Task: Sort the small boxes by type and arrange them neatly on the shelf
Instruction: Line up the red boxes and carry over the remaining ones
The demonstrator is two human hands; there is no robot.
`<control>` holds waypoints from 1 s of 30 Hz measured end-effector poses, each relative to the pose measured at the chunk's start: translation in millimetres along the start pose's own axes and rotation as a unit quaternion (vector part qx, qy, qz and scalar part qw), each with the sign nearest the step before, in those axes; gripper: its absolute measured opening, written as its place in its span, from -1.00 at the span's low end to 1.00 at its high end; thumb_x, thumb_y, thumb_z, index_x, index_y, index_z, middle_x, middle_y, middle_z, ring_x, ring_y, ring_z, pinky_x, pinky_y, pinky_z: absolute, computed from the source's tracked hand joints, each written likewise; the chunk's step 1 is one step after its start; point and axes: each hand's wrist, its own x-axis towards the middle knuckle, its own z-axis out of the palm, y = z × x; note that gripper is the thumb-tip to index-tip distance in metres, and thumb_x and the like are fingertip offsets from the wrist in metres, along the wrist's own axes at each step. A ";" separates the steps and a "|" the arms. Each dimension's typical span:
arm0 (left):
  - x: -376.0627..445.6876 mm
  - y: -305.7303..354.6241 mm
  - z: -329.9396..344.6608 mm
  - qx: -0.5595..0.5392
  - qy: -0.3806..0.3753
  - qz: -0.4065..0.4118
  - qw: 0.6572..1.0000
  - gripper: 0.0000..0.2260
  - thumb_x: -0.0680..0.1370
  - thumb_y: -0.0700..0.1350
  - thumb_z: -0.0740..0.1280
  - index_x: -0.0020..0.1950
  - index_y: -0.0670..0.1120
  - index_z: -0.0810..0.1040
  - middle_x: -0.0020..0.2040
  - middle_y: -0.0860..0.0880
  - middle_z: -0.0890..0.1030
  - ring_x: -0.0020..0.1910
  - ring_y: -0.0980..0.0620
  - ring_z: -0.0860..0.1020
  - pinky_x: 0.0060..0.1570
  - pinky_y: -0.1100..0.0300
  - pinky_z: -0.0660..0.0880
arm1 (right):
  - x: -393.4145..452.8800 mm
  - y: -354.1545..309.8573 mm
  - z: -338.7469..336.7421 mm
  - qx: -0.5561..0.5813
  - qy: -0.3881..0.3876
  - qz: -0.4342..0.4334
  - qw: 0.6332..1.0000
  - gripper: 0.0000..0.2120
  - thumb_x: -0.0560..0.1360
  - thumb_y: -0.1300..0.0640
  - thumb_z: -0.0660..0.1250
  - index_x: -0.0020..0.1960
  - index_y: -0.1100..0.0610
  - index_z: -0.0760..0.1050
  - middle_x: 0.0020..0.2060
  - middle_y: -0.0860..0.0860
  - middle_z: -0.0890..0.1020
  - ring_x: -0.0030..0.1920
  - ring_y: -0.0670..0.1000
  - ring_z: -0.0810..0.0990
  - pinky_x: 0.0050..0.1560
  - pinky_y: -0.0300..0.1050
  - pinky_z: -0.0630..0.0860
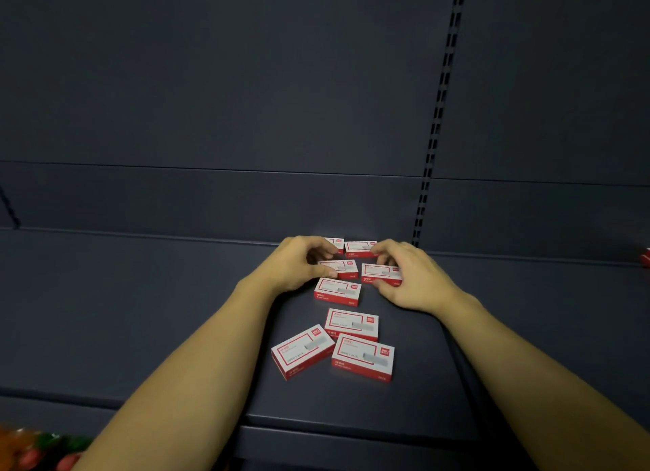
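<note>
Both hands are out at the back of the dark shelf (176,295), working the far rows of red-and-white small boxes. Left hand (299,263) has fingers curled over the left box of the second row (339,268), thumb along its near edge, so it looks like a pinch front-to-back. Right hand (409,277) grips the right box of the second row (380,273) the same way, fingers over the far edge, thumb on the near edge. Both held boxes lie flat with the long axis running left-right, just about side by side with a thin gap between them; closing or squaring that gap is probably the next move. Behind them two back-row boxes (358,247) sit against the back panel, the left one mostly hidden by the left fingers. Nearer the person: one box (337,291) just below the left hand, then three loose ones, the middle box (351,323), a skewed box (302,351) angled off-line, and the nearest box (364,358); these are nearer the left arm. Print is too small to tell types apart. A red object (645,258) is cut off at the right edge, and something blurry and colourful (31,449) sits at bottom left.
</note>
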 end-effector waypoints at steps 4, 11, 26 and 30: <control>-1.1 -1.5 -0.8 0.012 0.003 -0.003 1.000 -0.65 0.51 -0.02 0.50 0.28 0.05 0.57 0.15 0.12 0.58 0.14 0.13 0.54 0.13 0.22 0.51 | 1.1 3.1 0.0 -0.003 0.016 0.019 1.000 -0.54 0.39 -0.07 0.44 0.25 -0.04 0.46 -0.04 -0.20 0.54 0.03 -0.13 0.47 0.08 -0.06 0.53; -1.6 -3.3 -0.2 0.020 -0.031 0.001 0.999 -0.65 0.55 -0.07 0.45 0.33 0.04 0.56 0.26 0.14 0.49 0.22 0.16 0.45 0.14 0.27 0.40 | 1.6 6.4 2.9 0.002 0.018 0.018 1.000 -0.63 0.40 -0.08 0.48 0.14 0.03 0.59 -0.04 -0.14 0.53 0.04 -0.08 0.48 0.12 -0.11 0.49; -1.4 -0.3 -1.3 0.055 -0.042 0.002 0.998 -0.65 0.54 0.04 0.45 0.32 0.07 0.58 0.23 0.13 0.45 0.21 0.14 0.43 0.20 0.21 0.41 | 2.9 5.0 1.9 0.056 -0.006 0.037 0.998 -0.69 0.41 -0.03 0.53 0.11 0.02 0.59 -0.01 -0.14 0.51 0.08 -0.10 0.49 0.14 -0.19 0.44; -4.6 3.2 -3.9 0.025 -0.025 -0.002 0.999 -0.70 0.51 0.02 0.49 0.23 0.07 0.64 0.13 0.16 0.49 0.08 0.17 0.50 0.00 0.37 0.41 | 1.5 -0.5 -2.9 0.064 -0.003 0.047 0.997 -0.69 0.41 -0.01 0.55 0.10 0.05 0.60 0.00 -0.11 0.52 0.06 -0.09 0.51 0.14 -0.17 0.47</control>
